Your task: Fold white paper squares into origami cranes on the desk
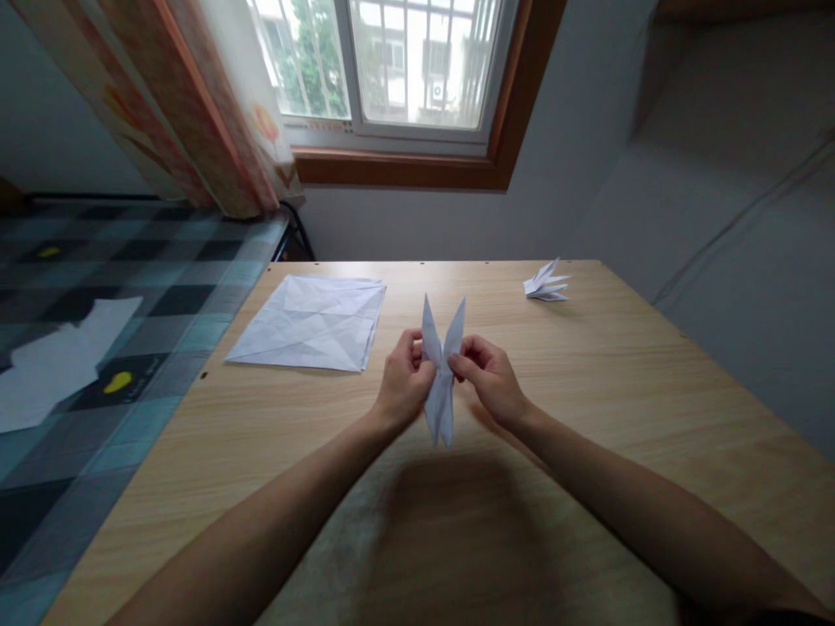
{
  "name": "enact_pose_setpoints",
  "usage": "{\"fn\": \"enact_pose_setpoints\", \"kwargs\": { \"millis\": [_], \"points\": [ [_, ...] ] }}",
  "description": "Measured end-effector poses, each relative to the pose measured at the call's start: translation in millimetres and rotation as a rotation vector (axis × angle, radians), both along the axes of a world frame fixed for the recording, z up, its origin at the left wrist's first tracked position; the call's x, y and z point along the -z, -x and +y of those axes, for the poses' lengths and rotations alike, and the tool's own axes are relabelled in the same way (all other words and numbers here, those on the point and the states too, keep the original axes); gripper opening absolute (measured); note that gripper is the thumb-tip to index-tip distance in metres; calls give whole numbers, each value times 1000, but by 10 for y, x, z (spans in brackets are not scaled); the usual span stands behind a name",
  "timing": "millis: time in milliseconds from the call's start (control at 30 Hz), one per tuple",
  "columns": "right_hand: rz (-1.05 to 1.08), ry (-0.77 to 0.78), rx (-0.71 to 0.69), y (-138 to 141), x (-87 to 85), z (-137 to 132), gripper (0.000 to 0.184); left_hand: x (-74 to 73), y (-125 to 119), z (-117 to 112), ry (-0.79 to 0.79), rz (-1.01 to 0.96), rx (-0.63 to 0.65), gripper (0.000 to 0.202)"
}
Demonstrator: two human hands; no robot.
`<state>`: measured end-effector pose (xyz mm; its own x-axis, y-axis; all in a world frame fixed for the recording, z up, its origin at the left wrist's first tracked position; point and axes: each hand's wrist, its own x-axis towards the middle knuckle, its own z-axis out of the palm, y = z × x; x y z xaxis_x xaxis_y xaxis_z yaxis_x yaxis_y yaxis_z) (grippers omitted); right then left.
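Note:
A white piece of folded paper (441, 396) is held up above the wooden table between my two hands. Two pointed flaps stand apart at its top, and its lower end narrows to two close tips. My left hand (408, 374) pinches its left side, thumb on the near face. From the other side, my right hand (489, 374) grips the right edge between thumb and curled fingers. Behind and to the left lies a stack of creased white paper sheets (313, 322). A small folded paper figure (546, 283) with several points rests at the table's far right.
The wooden table (619, 417) reaches toward a wall with a barred window (424, 61). To the left is a checked cloth surface (163, 287) with loose white papers (58, 369). A patterned curtain (215, 104) hangs at the back left.

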<state>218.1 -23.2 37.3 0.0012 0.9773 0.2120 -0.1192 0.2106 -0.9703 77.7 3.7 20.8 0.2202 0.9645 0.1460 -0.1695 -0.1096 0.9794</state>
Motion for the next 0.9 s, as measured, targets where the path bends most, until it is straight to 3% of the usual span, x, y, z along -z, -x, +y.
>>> {"fn": "enact_pose_setpoints", "kwargs": {
  "millis": [167,267,433,667,800,900],
  "points": [
    [103,46,47,-40,52,74,32,-13,21,98,147,-207,-100,31],
    [140,40,108,-38,95,92,33,-30,43,115,200,-271,-82,32],
    [143,73,110,-29,148,98,27,-44,42,82,186,-183,23,41],
    [225,101,241,-91,245,193,23,56,80,180,168,-128,-174,25],
    [279,169,201,-98,239,205,23,63,85,201,184,-178,-166,30],
    [353,195,135,-85,213,195,22,7,68,161,235,-291,-81,39]
  ]
}}
